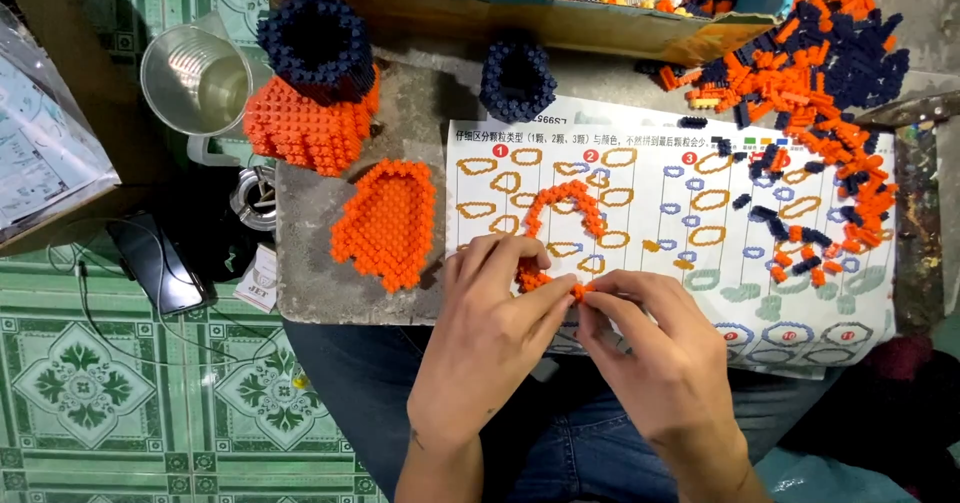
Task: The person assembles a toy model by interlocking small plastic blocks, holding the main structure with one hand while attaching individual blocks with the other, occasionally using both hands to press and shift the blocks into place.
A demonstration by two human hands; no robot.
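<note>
An arch-shaped outline of small orange bricks (562,203) lies on a white instruction sheet (700,193). My left hand (495,328) pinches its lower end, fingers closed on the orange pieces. From the right, my right hand (650,338) meets it, fingertips pressed on the same orange end near the sheet's front edge. A flat orange brick panel (388,223) rests to the left on the grey slab (310,293). Behind it stands an orange and dark blue brick structure (315,93), with a dark blue brick ring (517,81) beside it.
Loose orange and dark blue bricks (800,93) are heaped at the right. A cardboard box of mixed bricks (560,3) stands at the back. A clear plastic cup (195,78), a black phone (160,263) with cable and green patterned floor tiles (100,383) are at the left.
</note>
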